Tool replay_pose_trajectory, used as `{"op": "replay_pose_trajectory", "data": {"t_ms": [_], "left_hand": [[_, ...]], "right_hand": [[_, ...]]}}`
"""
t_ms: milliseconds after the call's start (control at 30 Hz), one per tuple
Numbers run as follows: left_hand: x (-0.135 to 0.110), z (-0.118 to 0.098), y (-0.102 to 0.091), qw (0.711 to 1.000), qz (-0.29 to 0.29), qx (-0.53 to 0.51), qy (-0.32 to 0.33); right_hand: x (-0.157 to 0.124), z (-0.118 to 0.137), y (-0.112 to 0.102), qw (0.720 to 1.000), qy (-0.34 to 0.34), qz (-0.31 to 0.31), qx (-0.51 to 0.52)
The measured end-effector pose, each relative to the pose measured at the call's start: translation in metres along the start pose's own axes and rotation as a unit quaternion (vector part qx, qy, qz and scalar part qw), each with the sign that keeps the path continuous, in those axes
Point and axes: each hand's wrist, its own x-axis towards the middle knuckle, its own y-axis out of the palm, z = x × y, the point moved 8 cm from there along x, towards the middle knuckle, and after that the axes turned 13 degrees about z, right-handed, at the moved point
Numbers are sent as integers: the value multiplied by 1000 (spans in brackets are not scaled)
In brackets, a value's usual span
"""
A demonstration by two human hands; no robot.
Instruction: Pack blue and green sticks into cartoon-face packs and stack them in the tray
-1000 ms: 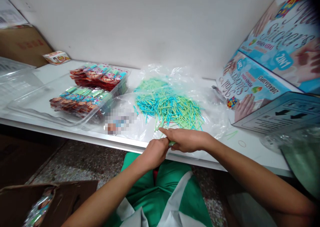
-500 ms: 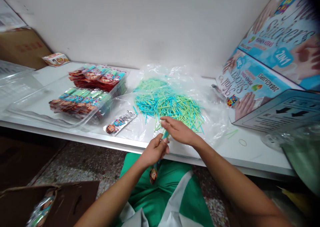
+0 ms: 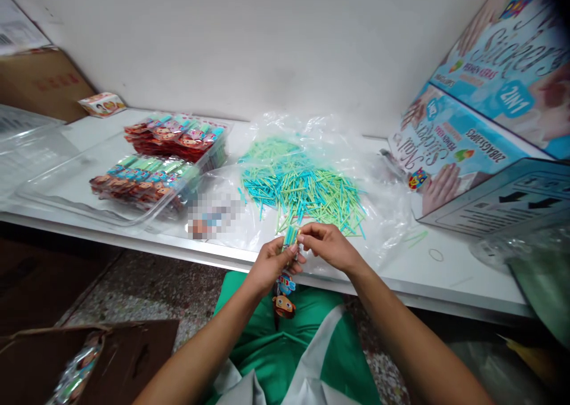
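Over the table's front edge, my left hand (image 3: 275, 263) grips a small cartoon-printed packet (image 3: 284, 303), which hangs down below the fingers. A row of blue and green thin sticks (image 3: 290, 235) stands up at its top end. My right hand (image 3: 328, 246) is closed, thumb and fingertips pinched against the right side of those sticks; what exactly they pinch is too small to tell. Just beyond the hands a heap of loose blue and green sticks (image 3: 307, 185) spreads over a clear plastic sheet (image 3: 383, 215). Left of the hands lies a flat packet (image 3: 214, 216), blurred out.
A clear tray (image 3: 151, 218) at left holds stacked filled packets (image 3: 142, 179). Large printed cartons (image 3: 467, 149) stand at right, near a rubber band (image 3: 435, 255). A brown box (image 3: 40, 87) is at back left, and an open carton (image 3: 138, 357) with packets sits below the table.
My right hand has gone from lying nearly flat over the stick ends to a pinch at their right side. The packet in my left hand has turned, its printed front now facing me.
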Motion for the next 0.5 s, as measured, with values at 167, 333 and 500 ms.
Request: {"op": "replay_pose_trajectory", "data": {"t_ms": [167, 333, 500], "left_hand": [[0, 3, 1, 1000, 2, -10, -13], [0, 3, 2, 1000, -7, -12, 0], [0, 2, 5, 1000, 5, -9, -2]], "right_hand": [[-2, -1, -1, 1000, 4, -9, -20], [-6, 0, -3, 995, 7, -32, -97], [-7, 2, 1, 996, 6, -30, -85]]}}
